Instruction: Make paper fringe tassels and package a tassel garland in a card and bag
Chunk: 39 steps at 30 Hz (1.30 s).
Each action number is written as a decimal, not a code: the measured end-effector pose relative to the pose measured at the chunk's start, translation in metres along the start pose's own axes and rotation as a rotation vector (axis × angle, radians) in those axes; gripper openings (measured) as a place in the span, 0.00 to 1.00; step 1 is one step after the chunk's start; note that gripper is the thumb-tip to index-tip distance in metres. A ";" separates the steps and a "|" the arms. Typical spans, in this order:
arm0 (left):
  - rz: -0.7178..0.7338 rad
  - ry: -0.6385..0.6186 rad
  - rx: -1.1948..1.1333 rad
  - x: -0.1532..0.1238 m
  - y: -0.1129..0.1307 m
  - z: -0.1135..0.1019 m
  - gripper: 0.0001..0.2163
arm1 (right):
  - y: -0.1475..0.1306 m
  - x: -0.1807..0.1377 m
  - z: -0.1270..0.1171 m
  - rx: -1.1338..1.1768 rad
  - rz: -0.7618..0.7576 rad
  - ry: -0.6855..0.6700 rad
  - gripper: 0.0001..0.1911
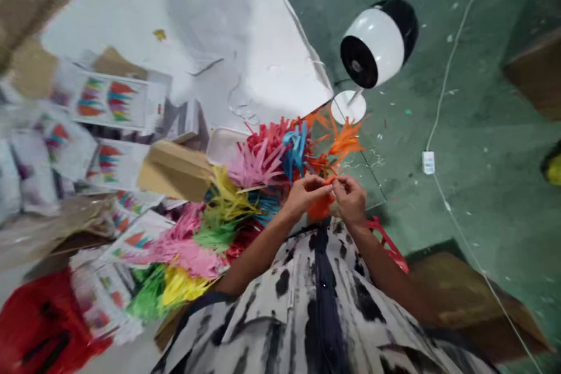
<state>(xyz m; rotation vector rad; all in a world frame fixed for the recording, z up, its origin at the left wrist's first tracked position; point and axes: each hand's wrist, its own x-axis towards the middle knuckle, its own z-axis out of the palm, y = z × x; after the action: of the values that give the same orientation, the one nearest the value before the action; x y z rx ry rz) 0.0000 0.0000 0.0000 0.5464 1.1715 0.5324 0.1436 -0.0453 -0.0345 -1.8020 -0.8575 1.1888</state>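
Observation:
My left hand (pixel 304 191) and my right hand (pixel 350 197) meet in front of my chest, fingers pinched together on an orange paper fringe piece (pixel 322 204). Both hands are closed on it. Just beyond them lies a heap of cut paper fringes (pixel 263 169) in pink, blue, orange, yellow and green, spread across the table edge. More pink, yellow and green fringes (pixel 184 257) lie to the left of my left forearm.
A white table (pixel 219 23) stretches away. Printed packets with coloured fringe pictures (pixel 109 99) cover its left side, beside a brown cardboard box (pixel 175 169). A white fan (pixel 372 47) stands on the green floor, with a cable and socket (pixel 428 162). A red bag (pixel 39 327) sits lower left.

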 end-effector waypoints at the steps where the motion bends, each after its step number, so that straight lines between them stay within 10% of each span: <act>1: -0.023 0.008 -0.015 0.001 -0.001 -0.002 0.23 | -0.001 0.000 -0.002 0.016 0.005 -0.006 0.16; 27: -0.069 -0.119 -0.074 0.009 -0.014 -0.002 0.16 | -0.024 -0.017 -0.038 0.289 -0.117 -0.250 0.26; 39: 0.194 -0.075 0.198 0.009 -0.021 0.007 0.16 | -0.017 -0.014 -0.039 0.040 0.030 -0.177 0.23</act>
<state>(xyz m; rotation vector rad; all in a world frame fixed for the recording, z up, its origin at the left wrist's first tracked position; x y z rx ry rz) 0.0113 -0.0108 -0.0179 0.8499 1.1119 0.5588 0.1736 -0.0589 -0.0046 -1.7016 -0.9025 1.3905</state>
